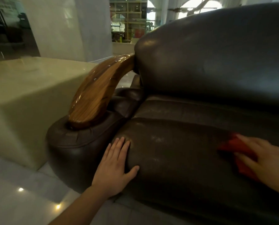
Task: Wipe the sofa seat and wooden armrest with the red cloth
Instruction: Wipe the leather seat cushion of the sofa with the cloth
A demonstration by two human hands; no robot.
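A dark brown leather sofa fills the right side, its seat cushion [181, 153] in front of me. My right hand [265, 159] presses the red cloth [233, 146] flat onto the seat at the right, fingers spread over it. My left hand [116, 164] lies flat and open on the seat's left front corner, holding nothing. The glossy curved wooden armrest [96, 93] rises from the padded leather arm [73, 143] at the left, well away from the cloth.
The sofa backrest [216, 59] looms behind the seat. A pale cream block-shaped table [21, 98] stands close to the left of the arm. Shiny tiled floor [21, 197] lies below, with shelving and windows far behind.
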